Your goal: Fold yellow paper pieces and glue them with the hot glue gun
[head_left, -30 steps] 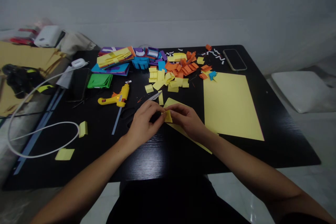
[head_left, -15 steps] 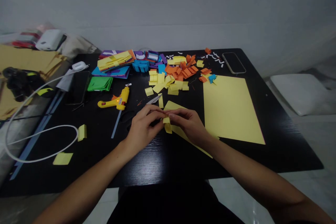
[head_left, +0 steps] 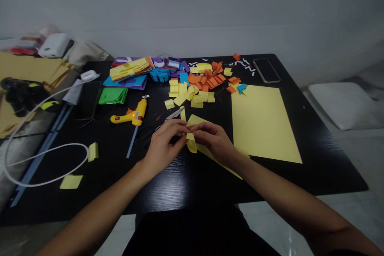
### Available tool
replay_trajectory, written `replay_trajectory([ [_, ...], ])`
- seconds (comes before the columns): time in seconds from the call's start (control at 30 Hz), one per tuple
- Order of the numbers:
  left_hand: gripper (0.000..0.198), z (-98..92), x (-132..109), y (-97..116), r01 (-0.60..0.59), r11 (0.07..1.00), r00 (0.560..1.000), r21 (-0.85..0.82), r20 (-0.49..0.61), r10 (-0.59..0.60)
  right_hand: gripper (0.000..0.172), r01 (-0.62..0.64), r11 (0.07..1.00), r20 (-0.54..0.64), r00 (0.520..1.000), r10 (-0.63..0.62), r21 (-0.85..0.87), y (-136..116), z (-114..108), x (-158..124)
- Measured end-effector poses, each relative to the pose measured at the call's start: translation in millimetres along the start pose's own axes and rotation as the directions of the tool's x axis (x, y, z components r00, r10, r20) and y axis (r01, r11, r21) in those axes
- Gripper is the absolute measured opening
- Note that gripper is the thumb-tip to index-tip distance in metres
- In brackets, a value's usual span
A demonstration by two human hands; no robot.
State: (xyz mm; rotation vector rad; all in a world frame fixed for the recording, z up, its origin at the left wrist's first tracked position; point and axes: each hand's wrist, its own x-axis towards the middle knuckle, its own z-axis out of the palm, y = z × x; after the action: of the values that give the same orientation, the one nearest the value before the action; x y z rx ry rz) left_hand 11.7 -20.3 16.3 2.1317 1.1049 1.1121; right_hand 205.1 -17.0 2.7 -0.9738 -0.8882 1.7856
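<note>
A small folded strip of yellow paper point(head_left: 191, 144) is pinched between the fingertips of my left hand point(head_left: 168, 139) and my right hand point(head_left: 214, 139), which meet at the middle of the table. Its lower end hangs down below the fingers. Under my right hand lies a larger piece of yellow paper point(head_left: 220, 162), partly covered by the hand and forearm. Just beyond my left hand are scissors point(head_left: 175, 114), their handles partly behind it. Near the blades rests a narrow yellow strip point(head_left: 183, 114).
A yellow glue gun point(head_left: 132, 116) lies left, its light glowing. Yellow pieces point(head_left: 180, 90) and orange pieces point(head_left: 210, 80) are heaped at the back. A large yellow sheet point(head_left: 264, 124) and a phone point(head_left: 266, 71) lie right. A white cable point(head_left: 48, 150) loops at left.
The hanging end of the yellow strip has shifted slightly and looks more slanted. Both hands keep nearly the same place and grip. The whole view has shifted very slightly.
</note>
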Motion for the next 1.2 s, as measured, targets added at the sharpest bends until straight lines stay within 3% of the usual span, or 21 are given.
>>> replay_trajectory([
  [0.37,0.011,2.0,-2.6,-7.8,0.230,0.965,0.973,-0.125,0.050,-0.225,0.005,0.214,0.922,0.071,0.977,-0.202,-0.321,2.3,-4.3,5.0],
  [0.6,0.017,2.7,-3.2,-9.3,0.262,0.942,0.965,-0.211,0.050,-0.257,0.011,0.304,0.835,0.070,0.949,-0.307,-0.459,0.8,-2.8,0.1],
  [0.83,0.021,2.3,-5.2,-13.6,0.233,0.963,0.972,-0.138,0.013,-0.234,0.025,0.457,0.675,0.207,0.883,-0.421,-0.579,-4.3,1.2,-9.4],
  [1.0,0.019,1.7,-4.4,-12.4,0.237,0.963,0.971,-0.128,0.008,-0.238,0.021,0.500,0.591,0.238,0.852,-0.466,-0.633,-3.5,1.4,-9.1],
  [1.13,0.020,3.5,-3.6,-9.3,0.230,0.964,0.973,-0.133,-0.003,-0.233,0.025,0.516,0.463,0.255,0.818,-0.515,-0.721,2.7,1.0,-7.8],
  [1.2,0.021,5.0,-3.8,-8.4,0.245,0.957,0.969,-0.156,0.007,-0.247,0.026,0.509,0.461,0.239,0.817,-0.525,-0.727,6.7,0.5,-6.9],
])
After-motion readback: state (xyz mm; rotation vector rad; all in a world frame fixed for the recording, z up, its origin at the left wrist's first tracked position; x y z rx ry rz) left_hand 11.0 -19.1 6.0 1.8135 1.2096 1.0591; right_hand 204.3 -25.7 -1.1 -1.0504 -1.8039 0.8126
